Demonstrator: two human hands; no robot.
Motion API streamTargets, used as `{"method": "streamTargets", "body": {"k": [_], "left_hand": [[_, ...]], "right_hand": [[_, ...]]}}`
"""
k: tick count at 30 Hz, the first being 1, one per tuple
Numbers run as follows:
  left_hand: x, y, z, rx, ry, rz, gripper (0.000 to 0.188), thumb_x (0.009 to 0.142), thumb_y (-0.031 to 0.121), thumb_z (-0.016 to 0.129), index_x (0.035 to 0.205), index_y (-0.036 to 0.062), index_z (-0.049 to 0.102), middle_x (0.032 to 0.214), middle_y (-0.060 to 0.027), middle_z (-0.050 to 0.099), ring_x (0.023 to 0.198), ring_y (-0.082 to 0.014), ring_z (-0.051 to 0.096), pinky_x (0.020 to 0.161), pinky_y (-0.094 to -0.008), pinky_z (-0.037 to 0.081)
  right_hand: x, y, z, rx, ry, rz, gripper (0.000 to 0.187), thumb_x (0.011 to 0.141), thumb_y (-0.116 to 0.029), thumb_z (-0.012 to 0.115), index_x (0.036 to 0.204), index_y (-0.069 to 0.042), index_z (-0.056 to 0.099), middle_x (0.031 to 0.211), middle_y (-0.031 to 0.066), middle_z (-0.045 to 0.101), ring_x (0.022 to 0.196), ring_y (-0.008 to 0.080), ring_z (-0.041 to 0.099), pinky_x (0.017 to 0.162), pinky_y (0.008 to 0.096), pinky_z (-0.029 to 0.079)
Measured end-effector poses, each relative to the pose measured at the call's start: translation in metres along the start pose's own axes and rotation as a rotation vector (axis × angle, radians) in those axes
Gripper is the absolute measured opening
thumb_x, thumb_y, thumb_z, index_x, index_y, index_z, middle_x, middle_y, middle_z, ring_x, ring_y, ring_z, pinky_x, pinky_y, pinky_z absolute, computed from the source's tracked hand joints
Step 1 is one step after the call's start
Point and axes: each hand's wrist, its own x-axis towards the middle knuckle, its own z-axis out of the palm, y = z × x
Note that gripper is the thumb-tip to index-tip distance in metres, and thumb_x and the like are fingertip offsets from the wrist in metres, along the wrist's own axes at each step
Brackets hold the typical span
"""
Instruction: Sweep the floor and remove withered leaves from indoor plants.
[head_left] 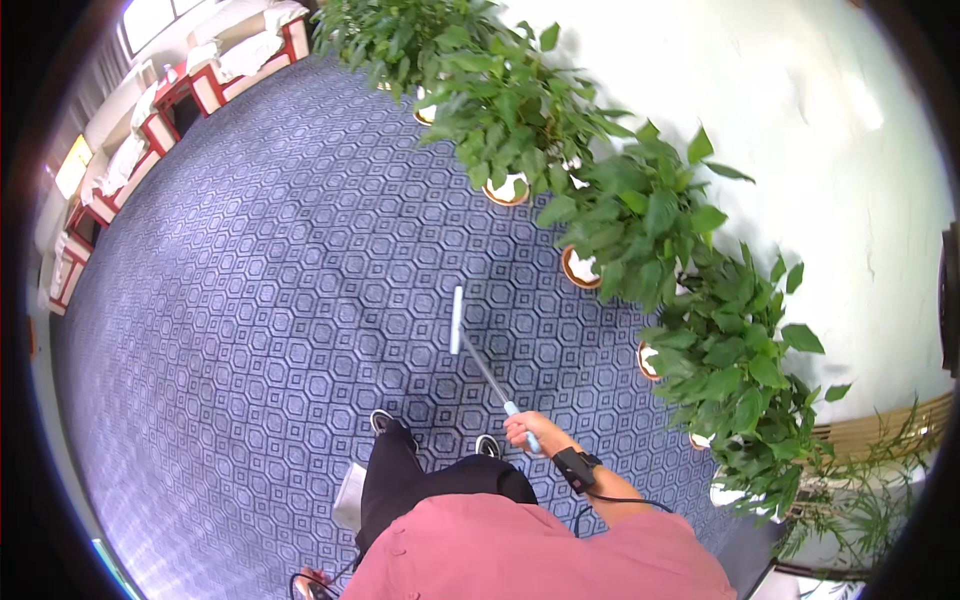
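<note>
My right hand [528,431] is closed around the light-blue grip of a long-handled T-shaped tool that looks like a squeegee [457,320]. Its thin metal shaft slants forward and left to a narrow pale crossbar just above or on the carpet. A black device is strapped to my right wrist, with a cable running from it. My left hand [313,580] hangs low at the bottom edge, partly cut off, its fingers too hidden to read. Near it, beside my left leg, is a whitish flat-sided object [349,496] that I cannot identify; whether my hand holds it is unclear.
Blue patterned carpet [250,270] covers the floor. Several leafy potted plants [640,210] stand in a row along the white wall [760,90] to my right. Red-framed armchairs [245,60] with small tables line the far left. A wooden slatted piece [885,430] is at the right.
</note>
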Motion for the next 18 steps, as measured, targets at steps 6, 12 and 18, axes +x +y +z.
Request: {"method": "streamTargets", "body": {"k": [6, 12, 18], "left_hand": [[0.035, 0.066, 0.042, -0.14, -0.009, -0.101, 0.027, 0.078, 0.023, 0.043, 0.06, 0.0038, 0.038, 0.049, -0.0101, 0.041, 0.039, -0.0218, 0.041, 0.035, -0.0334, 0.035], [0.074, 0.106, 0.06, -0.193, -0.04, -0.107, 0.029, 0.077, 0.023, 0.045, 0.058, 0.0031, 0.039, 0.048, -0.0092, 0.041, 0.039, -0.0206, 0.042, 0.034, -0.0309, 0.034], [0.124, 0.151, 0.106, -0.014, -0.21, 0.045, 0.028, 0.073, 0.023, 0.05, 0.056, 0.0024, 0.041, 0.045, -0.0067, 0.039, 0.038, -0.0171, 0.042, 0.032, -0.0272, 0.032]], "right_hand": [[0.131, -0.026, 0.076, -1.399, 0.034, -0.322, 0.022, 0.075, -0.016, 0.039, 0.063, 0.0, 0.05, 0.055, 0.0052, 0.049, 0.053, 0.0145, 0.047, 0.049, 0.0259, 0.037], [0.235, 0.015, 0.168, -1.789, -0.562, -0.825, 0.006, 0.06, -0.003, 0.053, 0.061, -0.003, 0.047, 0.059, 0.0062, 0.049, 0.057, 0.0164, 0.048, 0.054, 0.0269, 0.038], [0.265, 0.007, 0.225, 0.122, -0.398, 0.358, 0.017, 0.07, -0.004, 0.049, 0.059, -0.008, 0.037, 0.051, -0.0007, 0.037, 0.043, 0.0095, 0.039, 0.04, 0.0204, 0.033]]}}
